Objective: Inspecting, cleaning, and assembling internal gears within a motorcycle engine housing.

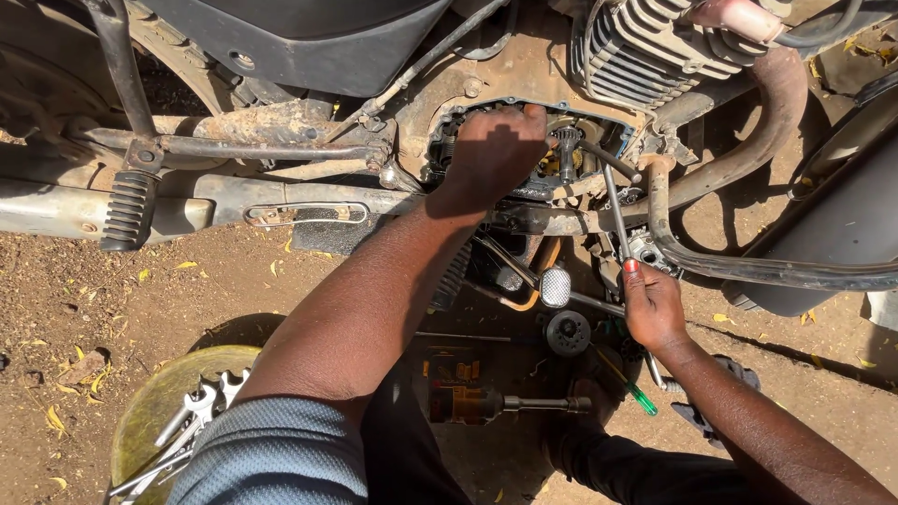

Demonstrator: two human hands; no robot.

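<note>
A motorcycle lies on its side with its engine case opened, gears showing inside. My left hand reaches into the open case and presses on the parts there; what its fingers hold is hidden. My right hand grips the red-tipped end of a long metal rod tool that runs up into the case beside a toothed gear.
A rusty exhaust pipe curves at right and a ribbed footpeg sticks out at left. A round yellowish tray holds several wrenches. A green-handled screwdriver, a round metal part and a socket tool lie on the dirt.
</note>
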